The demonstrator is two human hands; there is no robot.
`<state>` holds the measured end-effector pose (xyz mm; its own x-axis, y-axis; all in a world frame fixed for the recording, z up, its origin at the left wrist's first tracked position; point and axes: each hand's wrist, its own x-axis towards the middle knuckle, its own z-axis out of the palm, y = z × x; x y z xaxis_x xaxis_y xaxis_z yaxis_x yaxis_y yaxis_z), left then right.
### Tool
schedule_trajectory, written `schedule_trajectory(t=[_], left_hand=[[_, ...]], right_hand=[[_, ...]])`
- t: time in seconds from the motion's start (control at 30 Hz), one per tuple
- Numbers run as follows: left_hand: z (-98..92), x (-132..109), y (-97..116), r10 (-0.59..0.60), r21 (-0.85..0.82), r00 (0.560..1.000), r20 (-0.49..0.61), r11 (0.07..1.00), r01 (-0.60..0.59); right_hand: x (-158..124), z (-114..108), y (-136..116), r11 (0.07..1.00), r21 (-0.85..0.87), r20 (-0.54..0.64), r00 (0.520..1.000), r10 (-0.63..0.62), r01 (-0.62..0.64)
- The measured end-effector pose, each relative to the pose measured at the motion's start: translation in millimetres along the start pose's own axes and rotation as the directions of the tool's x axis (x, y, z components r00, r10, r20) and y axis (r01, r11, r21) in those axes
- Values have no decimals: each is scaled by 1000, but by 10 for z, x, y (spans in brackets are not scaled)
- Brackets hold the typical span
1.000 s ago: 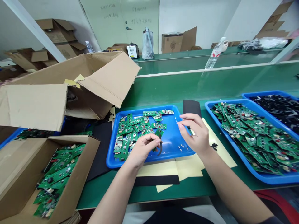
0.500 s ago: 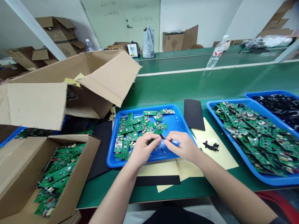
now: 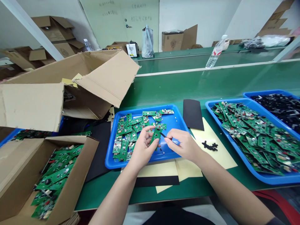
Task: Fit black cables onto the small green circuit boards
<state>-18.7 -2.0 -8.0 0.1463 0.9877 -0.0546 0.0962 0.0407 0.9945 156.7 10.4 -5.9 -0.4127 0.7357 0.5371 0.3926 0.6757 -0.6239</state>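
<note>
My left hand (image 3: 145, 144) grips a small green circuit board (image 3: 155, 135), tilted up, between thumb and fingers. Close by on its right, my right hand (image 3: 181, 143) is closed in a pinch on a thin black piece (image 3: 162, 135), which points at the board's edge. Whether this piece is a tool tip or a strip I cannot tell. Both hands are over a blue tray (image 3: 109, 156). Several more circuit boards (image 3: 125, 147) lie in the tray's left and back parts, and tiny loose bits are scattered on its floor.
On the right, a blue tray (image 3: 234, 147) is heaped with circuit boards, beside another tray of black parts (image 3: 278, 106). Small black pieces (image 3: 210, 146) lie on yellow paper (image 3: 222, 159), near a black sheet (image 3: 193, 114). Cardboard boxes (image 3: 81, 175) stand left; a water bottle (image 3: 215, 54) stands behind.
My left hand has turned the circuit board up so that its green face shows. My right hand has stayed close beside it with the black piece. The view has shifted slightly.
</note>
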Motion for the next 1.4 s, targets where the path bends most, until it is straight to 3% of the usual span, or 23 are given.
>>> schedule_trajectory(t=[0.13,0.4,0.63,0.87,1.13,1.4], left_hand=[[35,-15,43,-134,-187,985,105,971,152],[62,-28,80,-206,-175,961,183,955,238],[54,-18,63,-144,-92,980,138,983,158],[53,-16,78,-148,-44,968,203,986,160],[81,-29,78,-179,-168,951,252,959,226],[90,-32,70,-182,-169,951,252,959,228]], right_hand=[[-6,0,23,999,-28,-8,1000,-25,25],[-20,15,4,988,-90,23,992,-123,124],[-21,-20,1,986,-134,49,995,-89,95],[-33,7,23,973,-201,120,989,-88,111],[-44,43,33,958,-253,139,985,-101,134],[-56,64,42,947,-296,136,986,-91,129]])
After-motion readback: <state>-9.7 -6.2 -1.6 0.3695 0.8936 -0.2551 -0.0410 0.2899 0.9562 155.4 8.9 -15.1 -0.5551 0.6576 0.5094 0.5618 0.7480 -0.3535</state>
